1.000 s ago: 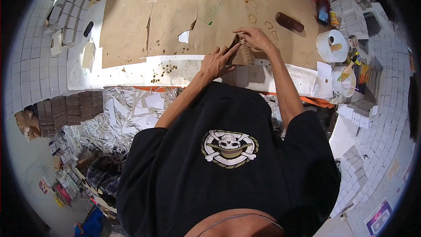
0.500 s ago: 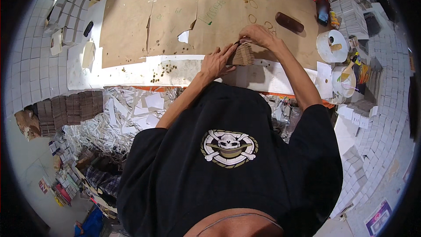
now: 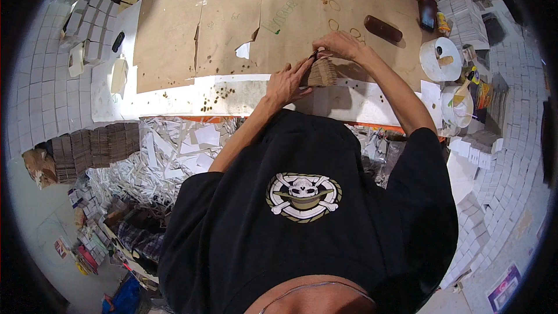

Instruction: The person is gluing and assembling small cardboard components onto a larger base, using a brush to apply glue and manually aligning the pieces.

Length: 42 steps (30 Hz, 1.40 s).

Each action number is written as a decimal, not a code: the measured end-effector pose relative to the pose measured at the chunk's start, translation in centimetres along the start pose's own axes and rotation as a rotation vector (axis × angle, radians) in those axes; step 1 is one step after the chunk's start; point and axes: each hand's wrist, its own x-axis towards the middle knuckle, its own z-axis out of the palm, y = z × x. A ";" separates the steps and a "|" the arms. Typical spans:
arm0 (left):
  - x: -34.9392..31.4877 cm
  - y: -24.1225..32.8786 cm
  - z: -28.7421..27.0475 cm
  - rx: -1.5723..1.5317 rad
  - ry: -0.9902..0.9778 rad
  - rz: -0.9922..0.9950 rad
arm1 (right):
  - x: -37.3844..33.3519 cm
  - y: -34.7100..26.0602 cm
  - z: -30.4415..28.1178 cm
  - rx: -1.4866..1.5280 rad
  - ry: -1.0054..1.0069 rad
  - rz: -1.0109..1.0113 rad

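Observation:
A thick bundle of brown card pieces [image 3: 321, 74], its edges fanned out, stands at the near side of the table. My left hand [image 3: 285, 84] is closed round the bundle's left side, the thumb low and the fingers reaching up along it. Over the bundle's far end bends my right hand [image 3: 340, 45], its fingers pinched together at the top edges of the cards. My fingers partly hide what lies between the fingertips there.
Brown paper covers the table [image 3: 174, 35]. Several rubber bands [image 3: 333, 24] lie beyond my hands, near a dark brown bar-shaped object [image 3: 383, 29]. At right stand a white tub [image 3: 440, 60] and a white pot with a brush [image 3: 457, 104]. Paper scraps [image 3: 157, 151] heap below the table's edge.
My right hand has shifted slightly left along the bundle's top, and its elbow has swung a little outward. My left hand keeps its hold on the bundle.

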 end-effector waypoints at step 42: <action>-2.3 -2.2 -9.9 -1.334 0.112 0.005 | -2.2 -5.3 -2.0 1.212 0.506 0.327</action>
